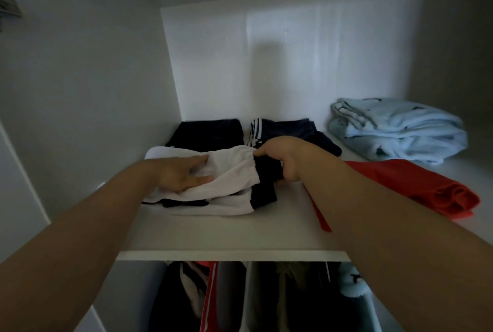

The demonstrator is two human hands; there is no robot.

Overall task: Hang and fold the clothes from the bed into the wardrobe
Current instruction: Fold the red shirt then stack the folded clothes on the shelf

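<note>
Head view: white-and-black shirt (226,187) lies folded on the wardrobe shelf (226,235). Left hand (184,175) presses it, grip spread; right hand (284,160), grip curled, pinches its black edge. Dark clothes (208,131) lie behind, a red garment (416,184) to the right.

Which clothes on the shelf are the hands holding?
The white-and-black garment: left hand presses it, right hand grips it. The red top, blue blanket and dark clothes aren't held.

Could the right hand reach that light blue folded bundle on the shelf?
Probably yes: the light blue bundle sits uncovered further right on the shelf, but the right hand grips the white and black garment.
</note>
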